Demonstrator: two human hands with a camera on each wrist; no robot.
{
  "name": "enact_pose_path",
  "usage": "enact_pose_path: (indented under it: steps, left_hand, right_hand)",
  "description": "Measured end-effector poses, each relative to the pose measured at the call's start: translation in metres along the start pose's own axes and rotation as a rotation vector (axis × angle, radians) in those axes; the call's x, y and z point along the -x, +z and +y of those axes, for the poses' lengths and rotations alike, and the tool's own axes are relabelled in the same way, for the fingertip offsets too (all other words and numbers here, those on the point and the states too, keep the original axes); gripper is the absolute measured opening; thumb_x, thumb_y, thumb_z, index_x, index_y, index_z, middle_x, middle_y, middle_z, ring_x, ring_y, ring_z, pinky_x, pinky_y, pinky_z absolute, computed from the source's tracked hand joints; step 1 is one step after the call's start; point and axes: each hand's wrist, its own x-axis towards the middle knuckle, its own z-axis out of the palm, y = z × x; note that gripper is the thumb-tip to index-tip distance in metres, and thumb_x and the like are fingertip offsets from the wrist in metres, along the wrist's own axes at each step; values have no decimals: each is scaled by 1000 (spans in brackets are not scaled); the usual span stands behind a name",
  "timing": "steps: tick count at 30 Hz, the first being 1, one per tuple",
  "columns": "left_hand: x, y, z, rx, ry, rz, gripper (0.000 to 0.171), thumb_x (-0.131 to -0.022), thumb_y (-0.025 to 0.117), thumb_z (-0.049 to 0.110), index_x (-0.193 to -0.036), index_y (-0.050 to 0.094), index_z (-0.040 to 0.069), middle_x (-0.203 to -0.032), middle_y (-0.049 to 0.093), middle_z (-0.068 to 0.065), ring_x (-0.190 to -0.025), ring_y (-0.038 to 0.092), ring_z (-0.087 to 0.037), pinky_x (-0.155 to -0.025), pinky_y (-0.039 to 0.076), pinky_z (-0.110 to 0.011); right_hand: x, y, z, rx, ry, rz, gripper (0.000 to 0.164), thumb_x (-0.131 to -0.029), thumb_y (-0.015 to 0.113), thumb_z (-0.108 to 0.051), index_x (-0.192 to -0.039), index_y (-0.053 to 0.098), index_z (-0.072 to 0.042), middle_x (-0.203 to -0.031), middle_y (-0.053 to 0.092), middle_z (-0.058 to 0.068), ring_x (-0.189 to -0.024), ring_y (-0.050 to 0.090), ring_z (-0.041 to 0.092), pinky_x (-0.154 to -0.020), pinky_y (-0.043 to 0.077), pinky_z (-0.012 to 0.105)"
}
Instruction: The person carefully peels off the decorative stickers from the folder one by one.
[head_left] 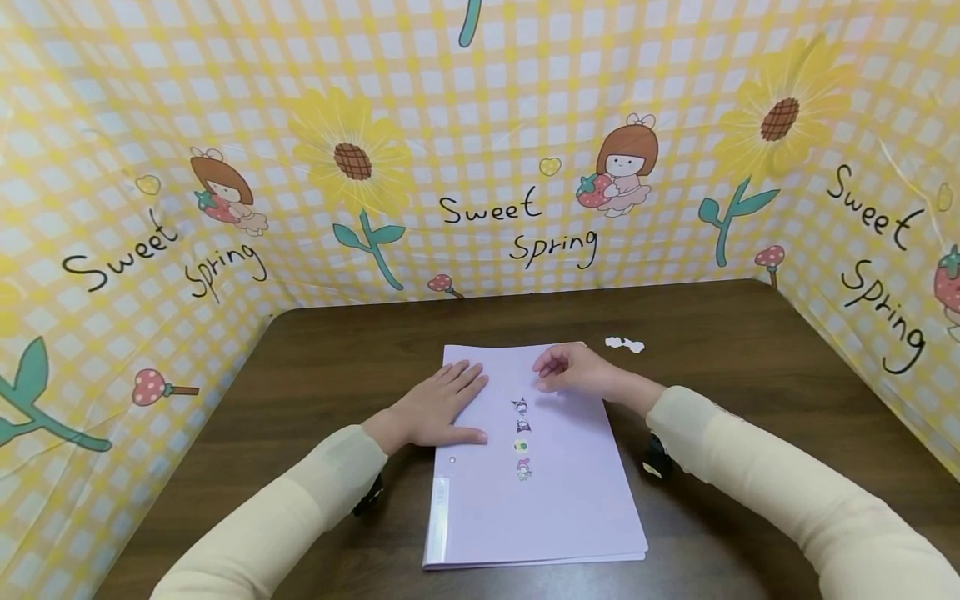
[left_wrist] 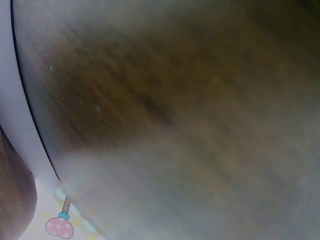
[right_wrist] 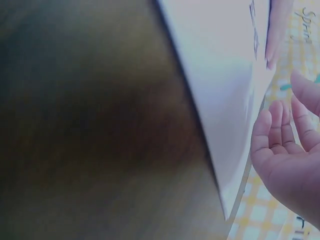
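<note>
A lilac folder [head_left: 547,517] lies flat on the table, seen whole in the head view. Down its cover runs a short column of small stickers: two dark cartoon figures [head_left: 521,414], a yellow-green round one [head_left: 521,447] and a pink figure [head_left: 523,469]. My left hand [head_left: 444,404] rests flat on the folder's left side, fingers spread and thumb pointing right. Over the upper right part of the cover is my right hand [head_left: 576,369], its fingers loosely bent above the top sticker. In the right wrist view, nothing shows between the right hand's [right_wrist: 287,145] fingers and thumb.
Beyond the folder's upper right corner lie small white scraps [head_left: 625,343] on the dark wooden table [head_left: 337,350]. A yellow checked cloth [head_left: 480,150] printed with flowers and lettering surrounds the table's back and sides.
</note>
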Motion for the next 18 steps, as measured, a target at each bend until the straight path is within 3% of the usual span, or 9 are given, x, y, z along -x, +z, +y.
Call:
enact_pose_path:
  steps: [18]
  left_hand:
    - [-2,2,-2,-12,-2,-7,101,-85,30,82,-156,18,10,-162,10,-11,-147,4,-29,-117,5,-42]
  right_hand:
    - [-16,26,-7,171,-147,-198,24,-81,77,0,-102,68,-1,-92,66,4,-82,58,14,-77,49,26]
